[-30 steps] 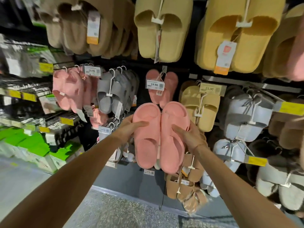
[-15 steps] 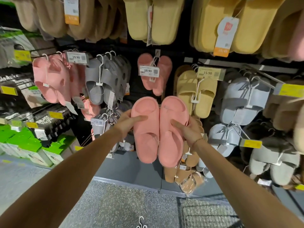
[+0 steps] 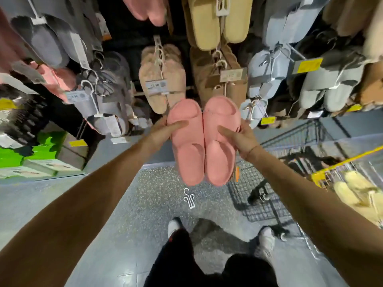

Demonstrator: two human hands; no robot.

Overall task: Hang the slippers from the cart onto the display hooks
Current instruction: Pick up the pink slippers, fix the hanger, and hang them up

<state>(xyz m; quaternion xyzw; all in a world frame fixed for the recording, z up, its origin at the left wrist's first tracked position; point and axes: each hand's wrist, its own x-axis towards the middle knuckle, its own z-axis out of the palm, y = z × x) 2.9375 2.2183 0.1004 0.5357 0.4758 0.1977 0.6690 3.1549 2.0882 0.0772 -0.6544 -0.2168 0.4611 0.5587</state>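
Note:
A pair of pink slippers (image 3: pixel 202 141) hangs side by side between my hands, toes up, in front of the lower display rows. My left hand (image 3: pixel 163 131) grips the left slipper's outer edge, thumb across its front. My right hand (image 3: pixel 238 137) grips the right slipper the same way from the other side. Behind them hang beige fluffy slippers (image 3: pixel 161 79) and tan slippers (image 3: pixel 219 79) on display hooks. The wire cart (image 3: pixel 290 162) stands at the right with a yellow pair of slippers (image 3: pixel 360 195) inside.
A white plastic slipper hanger (image 3: pixel 189 198) lies on the speckled floor under the pink pair. My feet (image 3: pixel 217 233) stand below it. Grey slippers (image 3: pixel 99 96) and blue slippers (image 3: pixel 263 75) hang either side. Green boxes (image 3: pixel 27 156) sit low on the left shelf.
The view has tilted sharply down, bringing the floor, the fallen hanger, my feet and the cart into sight. Both hands keep the same hold on the pink pair, now lower against the display.

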